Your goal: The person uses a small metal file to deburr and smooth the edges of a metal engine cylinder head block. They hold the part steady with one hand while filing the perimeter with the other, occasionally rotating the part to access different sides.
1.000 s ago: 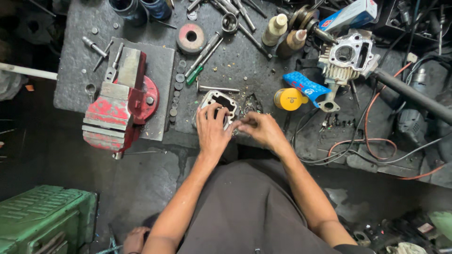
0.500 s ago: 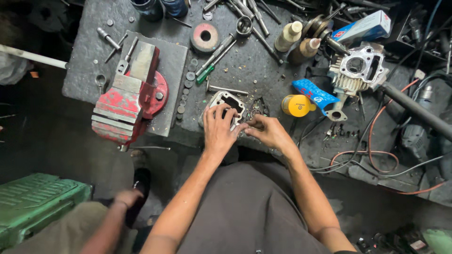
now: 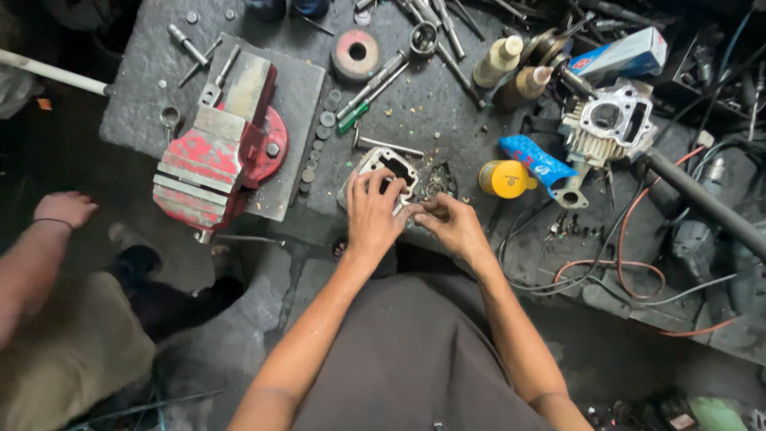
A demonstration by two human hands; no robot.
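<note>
Here, at the near edge of the dark, grimy table (image 3: pixel 447 104), two hands work on one grey metal engine part (image 3: pixel 381 166) with a rectangular opening. The left hand (image 3: pixel 372 217) lies over the part, fingers spread and curled down on its top face — a loose grip, holding it rather than clamping it. The right hand (image 3: pixel 453 227) sits just beside, its fingertips pinched nearly shut on something small next to the part; what that is cannot be told. The two hands almost touch.

Toward the table's left edge stands one red bench vise (image 3: pixel 215 160) on a grey plate. At the far edge lies one round grinding wheel (image 3: pixel 356 53), with one green-handled screwdriver (image 3: pixel 369 94) slanting below it. Two pale bottles (image 3: pixel 517 70) stand side by side further right along the far edge. One yellow can (image 3: pixel 503 179) lies on its side just right of the hands, touching one blue tube (image 3: pixel 536 158). Toward the right edge sits one finned cylinder head (image 3: pixel 613 126), with one blue and white carton (image 3: pixel 627 54) beyond it.

At the picture's left border a second person's hand (image 3: pixel 65 209) shows — well apart from the table.
</note>
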